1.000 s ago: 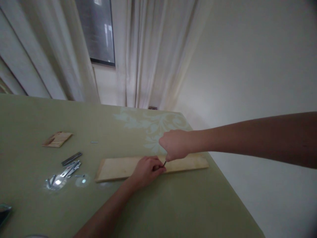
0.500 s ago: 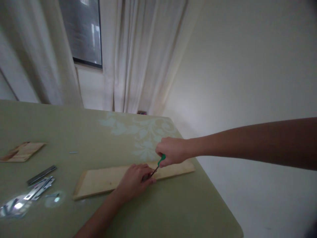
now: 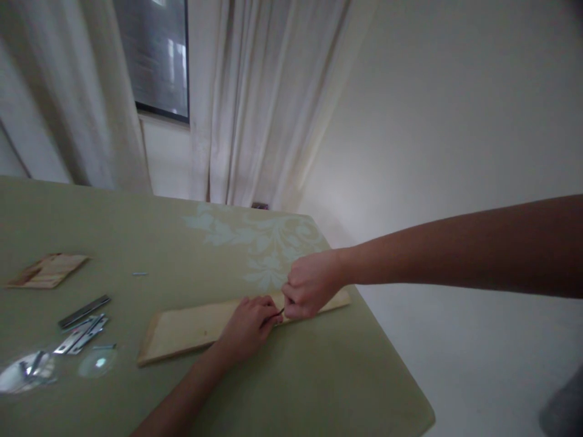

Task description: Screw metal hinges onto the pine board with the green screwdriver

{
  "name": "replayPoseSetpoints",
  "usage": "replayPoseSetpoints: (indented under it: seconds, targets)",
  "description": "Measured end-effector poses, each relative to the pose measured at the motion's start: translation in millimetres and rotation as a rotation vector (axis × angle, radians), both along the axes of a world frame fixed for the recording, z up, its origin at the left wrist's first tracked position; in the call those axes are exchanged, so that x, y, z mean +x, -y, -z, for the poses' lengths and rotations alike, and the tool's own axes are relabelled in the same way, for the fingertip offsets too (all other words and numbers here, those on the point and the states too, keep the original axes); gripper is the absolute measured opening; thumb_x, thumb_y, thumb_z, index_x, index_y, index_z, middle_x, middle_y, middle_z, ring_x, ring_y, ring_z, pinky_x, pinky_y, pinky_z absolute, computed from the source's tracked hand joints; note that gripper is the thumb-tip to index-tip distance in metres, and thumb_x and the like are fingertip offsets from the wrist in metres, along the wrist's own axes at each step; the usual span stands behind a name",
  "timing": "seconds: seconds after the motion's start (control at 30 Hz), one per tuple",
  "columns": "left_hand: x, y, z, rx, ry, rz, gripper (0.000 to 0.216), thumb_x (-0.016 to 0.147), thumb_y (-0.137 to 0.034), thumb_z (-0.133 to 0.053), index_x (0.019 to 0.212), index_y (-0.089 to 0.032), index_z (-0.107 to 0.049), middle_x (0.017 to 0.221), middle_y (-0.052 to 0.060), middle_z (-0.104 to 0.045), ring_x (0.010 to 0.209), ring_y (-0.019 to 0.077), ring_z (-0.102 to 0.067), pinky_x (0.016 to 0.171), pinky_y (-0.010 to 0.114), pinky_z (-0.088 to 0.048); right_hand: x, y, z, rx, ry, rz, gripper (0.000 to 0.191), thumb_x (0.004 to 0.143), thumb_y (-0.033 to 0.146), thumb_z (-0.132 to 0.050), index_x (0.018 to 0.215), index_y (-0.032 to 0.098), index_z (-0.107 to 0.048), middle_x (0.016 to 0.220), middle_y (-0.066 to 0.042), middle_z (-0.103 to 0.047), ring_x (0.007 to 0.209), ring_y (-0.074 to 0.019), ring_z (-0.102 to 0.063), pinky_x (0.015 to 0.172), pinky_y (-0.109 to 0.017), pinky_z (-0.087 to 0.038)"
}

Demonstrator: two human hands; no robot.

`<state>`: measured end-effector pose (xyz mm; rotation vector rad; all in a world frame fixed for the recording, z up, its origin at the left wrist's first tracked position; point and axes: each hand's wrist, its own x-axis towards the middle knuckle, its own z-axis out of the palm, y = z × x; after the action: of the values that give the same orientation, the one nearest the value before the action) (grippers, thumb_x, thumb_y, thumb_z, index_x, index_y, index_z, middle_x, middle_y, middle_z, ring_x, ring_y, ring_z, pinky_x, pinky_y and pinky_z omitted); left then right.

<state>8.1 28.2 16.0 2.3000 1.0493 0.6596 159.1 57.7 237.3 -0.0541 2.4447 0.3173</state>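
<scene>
The right hand (image 3: 308, 286) is lower and closer to the left hand (image 3: 248, 325) than half a second ago. The green handle, exposed in that earlier view, is now covered by the fist; only a short length of the dark shaft of the tool (image 3: 281, 311) shows. The work point stays at the near edge of the board (image 3: 184, 325), which indicates the same operation in progress at one spot, with a changed wrist position.

Hand states: the right hand is clenched around the tool. The left hand lies on the board, fingers bent toward the near edge beside the shaft; whether it also pinches a small part cannot be determined from this view.

Materials: the board is pale wood, long, flat and straight-sided, lying on the bench (image 3: 346, 376) under both hands. The bench top is smooth and green, with a pale leaf pattern near its far corner. To the left lie a thin wood piece (image 3: 57, 270) with dark markings, a narrow dark metal bar (image 3: 84, 311), shiny flat metal plates (image 3: 82, 335) with holes, and a slender screw (image 3: 140, 274).
</scene>
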Motion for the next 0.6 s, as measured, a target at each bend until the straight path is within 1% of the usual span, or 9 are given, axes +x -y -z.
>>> replayPoseSetpoints:
  seconds: [0.1,0.17,0.2,0.27,0.33,0.43,0.5,0.53,0.6]
  targets:
    - [1,0,0.1,-0.020,0.040,0.012,0.019,0.104,-0.031,-0.062,0.099,-0.025,-0.079,0.102,0.001,-0.076,0.099,0.0216,-0.069,0.083,0.032,-0.039,0,-1,5.8,0.045,-0.020,0.526,0.013,0.093,0.023,-0.067,0.098,0.017,-0.077,0.084,-0.011,-0.078,0.074,-0.0229,-0.072,0.057,-0.028,-0.041]
    - [1,-1,0.1,-0.020,0.050,0.025,0.016,0.103,-0.032,-0.064,0.101,-0.026,-0.079,0.102,0.001,-0.076,0.098,0.0209,-0.069,0.084,0.032,-0.040,1,0,9.5,0.036,-0.061,0.931,0.021,0.086,0.034,-0.075,0.097,0.015,-0.078,0.088,-0.012,-0.079,0.078,-0.0236,-0.073,0.056,-0.027,-0.041]
    - [1,-1,0.3,-0.014,0.047,0.025,0.017,0.103,-0.032,-0.064,0.099,-0.025,-0.079,0.101,0.001,-0.076,0.097,0.0208,-0.069,0.083,0.031,-0.040,1,1,10.7,0.015,-0.066,1.071,0.026,0.084,0.038,-0.077,0.095,0.015,-0.078,0.088,-0.012,-0.079,0.079,-0.0233,-0.073,0.055,-0.026,-0.041]
    - [2,-1,0.9,-0.001,0.040,0.019,0.022,0.105,-0.030,-0.062,0.093,-0.023,-0.079,0.097,0.002,-0.076,0.095,0.0207,-0.069,0.082,0.032,-0.039,1,3,10.9,-0.008,-0.048,1.152,0.028,0.082,0.041,-0.079,0.094,0.015,-0.077,0.085,-0.010,-0.078,0.078,-0.0225,-0.072,0.053,-0.025,-0.040]
    - [2,-1,1.7,0.005,0.043,0.010,0.025,0.105,-0.028,-0.060,0.088,-0.022,-0.078,0.095,0.002,-0.076,0.094,0.0208,-0.069,0.081,0.032,-0.038,3,7,8.1,0.053,-0.046,0.970,0.026,0.087,0.040,-0.076,0.096,0.016,-0.076,0.085,-0.011,-0.078,0.076,-0.0227,-0.072,0.053,-0.026,-0.038]
    - [2,1,2.8,0.020,0.050,0.003,0.025,0.105,-0.025,-0.060,0.087,-0.022,-0.077,0.096,0.002,-0.076,0.096,0.0211,-0.068,0.080,0.032,-0.037,8,9,1.0,0.081,-0.098,0.344,0.015,0.099,0.024,-0.061,0.103,0.017,-0.074,0.089,-0.010,-0.077,0.072,-0.0203,-0.072,0.052,-0.027,-0.035]
    - [2,1,3.2,0.026,0.041,0.007,0.024,0.105,-0.024,-0.060,0.088,-0.022,-0.078,0.096,0.002,-0.075,0.096,0.0214,-0.068,0.081,0.033,-0.037,11,6,-2.8,0.045,-0.102,0.003,0.025,0.101,0.012,-0.050,0.102,0.017,-0.074,0.085,-0.008,-0.076,0.067,-0.0180,-0.071,0.050,-0.028,-0.033]
    - [2,1,3.3,0.024,0.034,0.008,0.024,0.105,-0.025,-0.060,0.089,-0.023,-0.078,0.095,0.002,-0.075,0.095,0.0215,-0.068,0.081,0.033,-0.037,12,4,-3.5,0.041,-0.086,-0.076,0.028,0.101,0.009,-0.047,0.099,0.016,-0.074,0.081,-0.008,-0.076,0.064,-0.0179,-0.070,0.049,-0.029,-0.032]
    - [3,1,3.2,0.014,0.025,0.004,0.022,0.105,-0.026,-0.060,0.092,-0.023,-0.078,0.097,0.003,-0.075,0.095,0.0222,-0.068,0.081,0.033,-0.037,11,-1,-2.1,0.056,-0.024,-0.057,0.028,0.099,0.008,-0.048,0.098,0.015,-0.075,0.078,-0.008,-0.076,0.062,-0.0196,-0.070,0.048,-0.030,-0.030]
